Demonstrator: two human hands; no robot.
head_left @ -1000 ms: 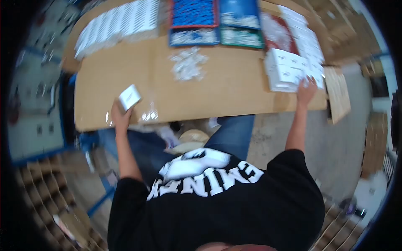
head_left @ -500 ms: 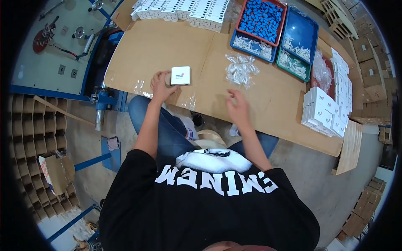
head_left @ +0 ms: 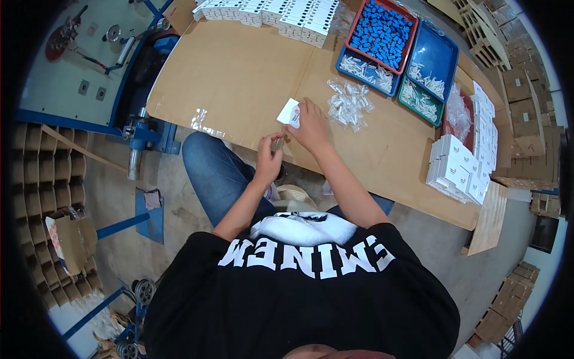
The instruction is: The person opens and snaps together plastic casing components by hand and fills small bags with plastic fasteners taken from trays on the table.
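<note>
A small white box (head_left: 289, 113) with a printed logo is in my right hand (head_left: 312, 125), near the table's front edge. Its fingers lie over the box's right side. Just left of it and lower, my left hand (head_left: 269, 157) is closed at the edge of the table, its fingertips near the bottom of the box. Something small and clear seems to be between those fingers, too small to make out. A pile of clear plastic pieces (head_left: 350, 105) lies to the right of my right hand on the cardboard tabletop (head_left: 239, 78).
Rows of white boxes (head_left: 281, 17) line the back. A red tray of blue pieces (head_left: 382, 33), a blue tray (head_left: 433, 54) and a green tray (head_left: 421, 99) stand at the back right. Stacked white boxes (head_left: 457, 167) sit at the right; a blue machine (head_left: 140, 140) is left.
The white box has moved right and is now tilted in my right hand, which came over from the stacked boxes at the right. My left hand has let go of the box and moved down to the edge.
</note>
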